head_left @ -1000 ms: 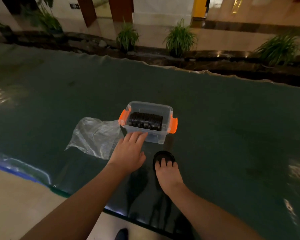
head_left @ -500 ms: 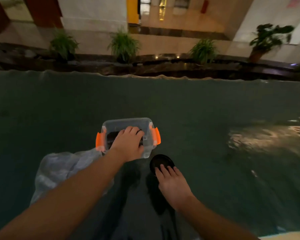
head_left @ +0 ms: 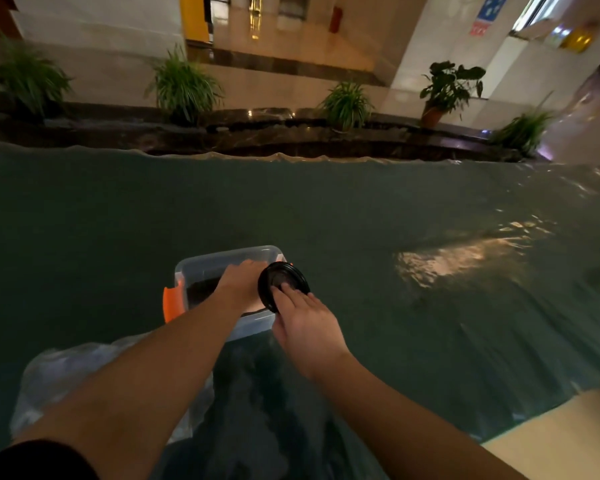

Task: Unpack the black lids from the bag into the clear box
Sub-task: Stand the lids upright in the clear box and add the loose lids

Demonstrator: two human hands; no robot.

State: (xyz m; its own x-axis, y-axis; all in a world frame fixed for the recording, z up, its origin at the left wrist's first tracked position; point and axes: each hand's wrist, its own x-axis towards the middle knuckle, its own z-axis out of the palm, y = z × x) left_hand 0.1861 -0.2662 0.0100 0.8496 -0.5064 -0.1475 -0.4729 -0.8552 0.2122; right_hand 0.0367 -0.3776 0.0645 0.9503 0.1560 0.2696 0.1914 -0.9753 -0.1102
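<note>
The clear box (head_left: pixel 219 263) with orange latches (head_left: pixel 171 304) stands on the green table cover in front of me. A dark row of black lids (head_left: pixel 201 289) lies inside it. My left hand (head_left: pixel 241 282) reaches into the box and rests against those lids; whether it grips them I cannot tell. My right hand (head_left: pixel 303 323) holds one round black lid (head_left: pixel 281 284) tilted on edge at the box's right end. The empty-looking clear plastic bag (head_left: pixel 59 372) lies flat at the near left, partly under my left forearm.
The green cover (head_left: pixel 395 209) spreads wide on all sides, with a bright glare patch (head_left: pixel 458 258) to the right. Its near edge (head_left: pixel 520 427) runs at the lower right. Potted plants (head_left: pixel 347 103) and a dark stone ledge line the far side.
My right hand has lifted the black lid off the table and brought it up to the box's right end. My left hand has gone from the box's front wall into the box.
</note>
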